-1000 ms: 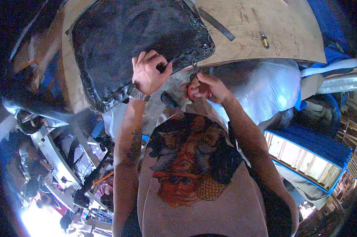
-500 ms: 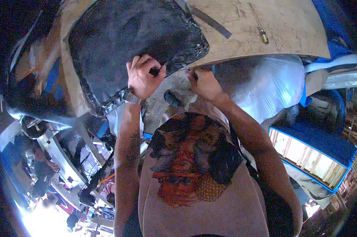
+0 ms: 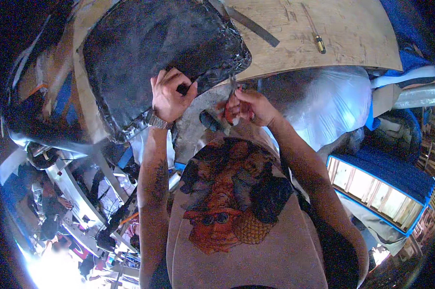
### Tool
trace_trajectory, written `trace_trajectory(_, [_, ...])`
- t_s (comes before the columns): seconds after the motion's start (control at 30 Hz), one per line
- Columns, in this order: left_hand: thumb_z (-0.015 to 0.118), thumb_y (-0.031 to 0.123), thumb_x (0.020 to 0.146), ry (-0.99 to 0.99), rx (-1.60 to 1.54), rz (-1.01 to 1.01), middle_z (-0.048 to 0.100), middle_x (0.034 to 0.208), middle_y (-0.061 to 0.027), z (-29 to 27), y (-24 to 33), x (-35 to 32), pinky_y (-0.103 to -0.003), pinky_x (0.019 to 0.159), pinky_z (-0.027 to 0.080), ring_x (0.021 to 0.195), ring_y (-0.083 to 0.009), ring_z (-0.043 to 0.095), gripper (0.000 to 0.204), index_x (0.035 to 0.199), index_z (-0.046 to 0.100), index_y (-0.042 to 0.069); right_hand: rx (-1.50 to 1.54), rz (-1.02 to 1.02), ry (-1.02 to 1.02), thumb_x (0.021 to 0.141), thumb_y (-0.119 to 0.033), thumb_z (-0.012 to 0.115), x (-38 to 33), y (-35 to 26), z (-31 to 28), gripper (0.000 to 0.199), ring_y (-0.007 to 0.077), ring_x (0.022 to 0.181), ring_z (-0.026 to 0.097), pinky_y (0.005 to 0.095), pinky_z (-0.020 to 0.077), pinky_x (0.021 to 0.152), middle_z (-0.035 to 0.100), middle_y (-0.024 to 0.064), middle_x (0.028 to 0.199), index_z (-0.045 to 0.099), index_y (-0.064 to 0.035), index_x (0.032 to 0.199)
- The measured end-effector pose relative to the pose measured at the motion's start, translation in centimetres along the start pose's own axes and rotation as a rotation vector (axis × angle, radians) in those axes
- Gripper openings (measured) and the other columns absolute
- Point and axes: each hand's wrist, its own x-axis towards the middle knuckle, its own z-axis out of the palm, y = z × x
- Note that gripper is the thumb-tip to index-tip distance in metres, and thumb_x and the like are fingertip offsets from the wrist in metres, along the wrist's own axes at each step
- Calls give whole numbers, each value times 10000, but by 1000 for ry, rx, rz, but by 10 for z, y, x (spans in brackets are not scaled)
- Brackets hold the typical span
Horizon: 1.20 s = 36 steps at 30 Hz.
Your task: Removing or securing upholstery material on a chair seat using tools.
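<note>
A black padded panel (image 3: 145,53), with a rumpled edge along its near side, lies on the wooden board. My left hand (image 3: 171,94), wearing a metal watch, is closed on the black cover at the near edge. Just right of it, my right hand (image 3: 253,107) grips a red-handled tool (image 3: 230,111). Its thin metal end points up toward the panel's near right corner. Blur and my fingers hide the tool's exact kind.
A screwdriver (image 3: 319,42) and a dark flat strip (image 3: 253,26) lie on the wooden board (image 3: 352,33). Translucent plastic sheeting (image 3: 330,106) hangs below its right edge. A blue-trimmed wooden crate (image 3: 378,192) stands at right. A small dark object (image 3: 208,120) is below my hands.
My right hand has drawn slightly down and right from the panel's edge and turned, bringing the red handle into sight. The left hand keeps its hold, shifting slightly left.
</note>
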Motion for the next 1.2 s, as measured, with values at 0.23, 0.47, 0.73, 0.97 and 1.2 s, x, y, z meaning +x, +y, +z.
trace_trajectory(0.23, [713, 202, 684, 11, 15, 1, 556, 749, 3, 1, 0, -1, -380, 680, 345, 775, -232, 513, 161, 636, 575, 136, 191, 65, -60, 904, -422, 489, 2, -13, -1, 406, 244, 656, 630, 330, 498, 580, 654, 128, 814, 598, -37, 838])
trace_trajectory(0.47, [711, 188, 677, 24, -34, 47, 552, 727, 2, 1, -2, 0, -372, 693, 339, 768, -229, 507, 157, 632, 570, 136, -287, -48, 274, 892, -384, 518, 4, -19, 35, 360, 267, 557, 606, 357, 474, 497, 623, 113, 655, 585, -36, 833])
trace_trajectory(0.73, [707, 149, 669, -24, -81, 114, 552, 711, -5, -1, -4, -3, -373, 688, 339, 738, -236, 506, 155, 649, 555, 125, -1507, -733, 498, 835, -253, 610, 10, 8, 3, 245, 351, 650, 599, 435, 496, 595, 583, 181, 653, 561, -14, 858])
trace_trajectory(0.97, [717, 199, 691, -51, -87, 36, 563, 724, -15, -10, 6, -22, -381, 724, 369, 769, -245, 531, 164, 676, 574, 121, -1210, 14, 267, 873, -403, 514, -49, 36, -12, 360, 390, 801, 605, 477, 491, 667, 624, 206, 838, 588, -54, 922])
trace_trajectory(1.2, [724, 314, 714, -9, 101, -4, 560, 777, -8, 8, 31, 8, -398, 723, 376, 829, -241, 528, 234, 651, 602, 124, -929, -173, 141, 907, -420, 481, -51, 26, -8, 373, 283, 755, 629, 348, 486, 704, 654, 126, 848, 645, -122, 1060])
